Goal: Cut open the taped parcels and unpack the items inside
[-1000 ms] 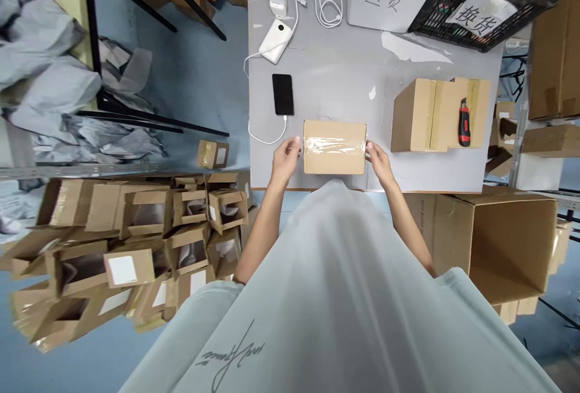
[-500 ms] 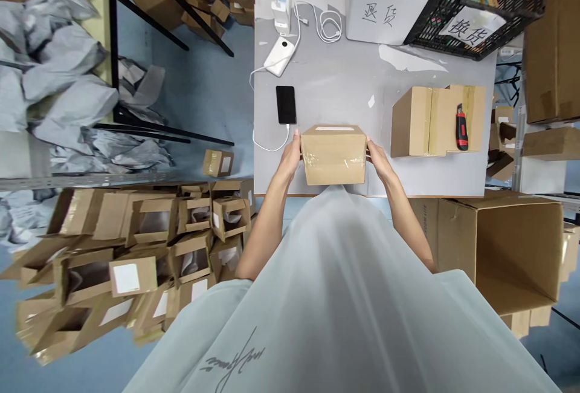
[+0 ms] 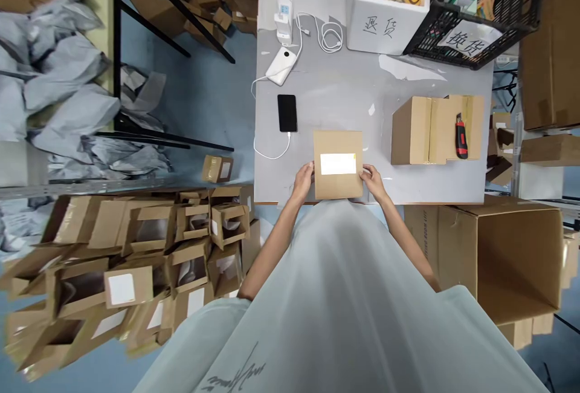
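A small cardboard box (image 3: 338, 145) with a white label on its upper face rests on the grey table (image 3: 344, 90) near its front edge. My left hand (image 3: 302, 180) grips the box's left lower side, fingers curled against it. My right hand (image 3: 374, 180) holds the right lower side in the same way. A black phone (image 3: 287, 112) on a white cable lies just left of the box.
A larger cardboard box (image 3: 421, 130) with a red utility knife (image 3: 461, 135) on it stands to the right. A white bin (image 3: 388, 9), a black crate (image 3: 480, 12), a power bank (image 3: 281, 65) sit at the back. Opened small boxes (image 3: 136, 260) pile on the floor left; a big open carton (image 3: 507, 254) stands right.
The box was turned over between my hands: its taped face showed before, now the labelled face is up. Both hands slid down to its near corners.
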`<act>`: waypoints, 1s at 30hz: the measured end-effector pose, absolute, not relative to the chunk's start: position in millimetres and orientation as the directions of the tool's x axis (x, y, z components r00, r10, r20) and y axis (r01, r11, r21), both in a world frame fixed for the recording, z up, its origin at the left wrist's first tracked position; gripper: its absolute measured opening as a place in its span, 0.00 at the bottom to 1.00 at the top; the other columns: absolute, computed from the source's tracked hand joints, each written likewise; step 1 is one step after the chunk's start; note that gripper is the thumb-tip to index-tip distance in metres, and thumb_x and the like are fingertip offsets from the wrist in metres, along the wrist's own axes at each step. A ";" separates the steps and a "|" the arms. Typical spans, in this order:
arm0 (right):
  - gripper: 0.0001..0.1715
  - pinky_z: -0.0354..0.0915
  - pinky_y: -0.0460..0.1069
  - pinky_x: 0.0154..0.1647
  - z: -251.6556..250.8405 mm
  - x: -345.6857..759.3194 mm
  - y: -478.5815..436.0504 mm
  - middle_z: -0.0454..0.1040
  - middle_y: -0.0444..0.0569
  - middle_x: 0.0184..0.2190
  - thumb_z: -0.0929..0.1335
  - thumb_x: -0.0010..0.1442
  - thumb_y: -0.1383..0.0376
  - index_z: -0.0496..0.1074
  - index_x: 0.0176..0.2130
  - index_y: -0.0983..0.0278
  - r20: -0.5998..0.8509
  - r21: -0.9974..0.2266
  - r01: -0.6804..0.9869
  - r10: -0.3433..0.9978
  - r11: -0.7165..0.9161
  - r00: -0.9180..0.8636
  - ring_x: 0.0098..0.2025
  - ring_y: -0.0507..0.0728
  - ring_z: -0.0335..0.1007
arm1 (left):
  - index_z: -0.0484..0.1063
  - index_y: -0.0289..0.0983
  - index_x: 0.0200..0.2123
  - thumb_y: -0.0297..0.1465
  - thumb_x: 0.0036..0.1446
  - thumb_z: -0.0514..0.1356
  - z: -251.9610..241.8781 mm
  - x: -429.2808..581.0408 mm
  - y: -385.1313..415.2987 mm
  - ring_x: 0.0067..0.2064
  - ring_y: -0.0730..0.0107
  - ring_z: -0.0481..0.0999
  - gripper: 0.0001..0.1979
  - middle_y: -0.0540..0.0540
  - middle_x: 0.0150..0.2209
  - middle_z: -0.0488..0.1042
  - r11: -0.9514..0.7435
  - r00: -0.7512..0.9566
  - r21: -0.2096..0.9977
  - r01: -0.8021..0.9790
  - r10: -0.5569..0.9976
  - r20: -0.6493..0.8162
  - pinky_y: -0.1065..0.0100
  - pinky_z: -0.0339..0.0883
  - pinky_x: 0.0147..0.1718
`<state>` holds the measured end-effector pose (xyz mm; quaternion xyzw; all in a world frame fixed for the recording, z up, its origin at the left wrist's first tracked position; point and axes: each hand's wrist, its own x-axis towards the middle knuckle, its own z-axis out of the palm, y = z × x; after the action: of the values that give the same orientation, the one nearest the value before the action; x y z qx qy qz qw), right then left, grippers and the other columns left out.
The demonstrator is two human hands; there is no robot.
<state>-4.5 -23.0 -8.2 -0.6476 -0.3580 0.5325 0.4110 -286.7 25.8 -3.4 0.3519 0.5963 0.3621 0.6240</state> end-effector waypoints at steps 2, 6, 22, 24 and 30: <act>0.35 0.71 0.68 0.74 -13.9 -0.9 -19.1 0.81 0.60 0.66 0.79 0.57 0.41 0.77 0.55 0.57 -0.398 -0.913 0.034 0.903 -0.408 0.161 0.67 0.70 0.79 | 0.81 0.39 0.57 0.58 0.73 0.60 -8.1 -289.9 30.0 0.65 0.47 0.82 0.30 0.32 0.63 0.83 0.524 0.024 0.850 -0.061 0.852 -0.523 0.49 0.78 0.63; 0.41 0.69 0.66 0.76 -14.2 6.1 6.9 0.79 0.61 0.69 0.77 0.58 0.36 0.79 0.58 0.58 -0.406 -0.900 0.084 0.892 -0.428 0.198 0.69 0.70 0.76 | 0.80 0.39 0.55 0.57 0.74 0.58 -10.7 -294.5 56.7 0.67 0.49 0.80 0.28 0.31 0.66 0.80 0.519 -0.030 0.854 -0.046 0.854 -0.520 0.51 0.75 0.67; 0.51 0.70 0.64 0.76 63.8 -17.8 36.2 0.82 0.54 0.67 0.66 0.66 0.22 0.81 0.63 0.56 -0.324 -0.943 0.037 0.938 -0.330 0.124 0.71 0.66 0.76 | 0.82 0.39 0.50 0.68 0.66 0.61 37.5 -281.6 94.5 0.57 0.49 0.85 0.38 0.34 0.56 0.86 0.315 -0.010 0.947 -0.054 0.949 -0.316 0.54 0.79 0.57; 0.51 0.70 0.64 0.77 82.1 -20.3 29.8 0.80 0.53 0.70 0.64 0.69 0.23 0.78 0.68 0.54 -0.297 -0.952 0.032 0.947 -0.303 0.120 0.73 0.67 0.74 | 0.83 0.38 0.51 0.69 0.66 0.60 51.0 -285.5 90.3 0.58 0.49 0.85 0.39 0.36 0.56 0.86 0.266 -0.017 0.962 -0.063 0.963 -0.267 0.55 0.79 0.57; 0.49 0.60 0.65 0.84 114.3 -29.3 10.2 0.69 0.53 0.78 0.65 0.72 0.27 0.71 0.76 0.50 -0.187 -0.967 0.140 0.968 -0.211 0.166 0.80 0.67 0.63 | 0.85 0.42 0.57 0.59 0.65 0.70 86.6 -299.9 71.6 0.64 0.50 0.81 0.31 0.41 0.59 0.83 0.150 -0.080 0.986 0.074 0.986 -0.144 0.54 0.74 0.67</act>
<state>-29.3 10.2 114.3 -0.6220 -0.4455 0.4673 0.4430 -299.9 71.6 86.6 0.4625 0.5734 0.4595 0.4962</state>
